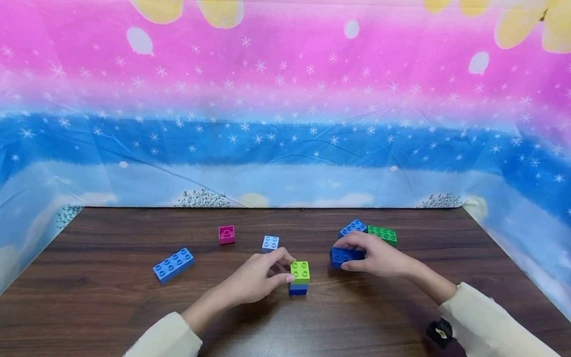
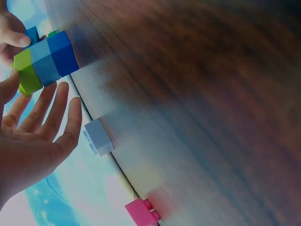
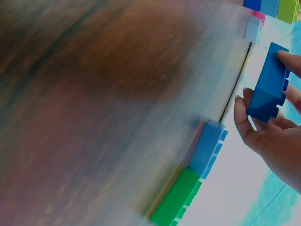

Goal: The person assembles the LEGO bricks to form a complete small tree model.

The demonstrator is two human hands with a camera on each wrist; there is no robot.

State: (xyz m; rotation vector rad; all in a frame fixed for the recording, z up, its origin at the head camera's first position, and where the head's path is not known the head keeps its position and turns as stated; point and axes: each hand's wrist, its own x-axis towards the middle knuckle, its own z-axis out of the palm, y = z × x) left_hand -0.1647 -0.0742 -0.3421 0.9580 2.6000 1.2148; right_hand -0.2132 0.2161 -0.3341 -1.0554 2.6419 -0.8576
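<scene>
A small stack of square bricks stands in front of me, with a lime green brick [image 1: 300, 272] on top, a lighter blue brick [image 2: 44, 62] in the middle and a dark blue one [image 2: 63, 52] at the bottom. My left hand [image 1: 253, 278] holds this stack from its left side, thumb and index finger at the lime brick. To the right, my right hand [image 1: 384, 255] pinches a long dark blue brick [image 3: 268, 87] between thumb and fingers. In the right wrist view that brick appears raised off the table, studs toward the palm.
Behind the right hand lie a blue brick [image 1: 353, 228] and a green brick [image 1: 382, 234], side by side. A pale blue square brick [image 1: 270, 243] sits beyond the left hand. Farther left are a pink brick [image 1: 226, 235] and a long blue brick [image 1: 174, 266]. A printed cloth [image 1: 285, 183] borders the table.
</scene>
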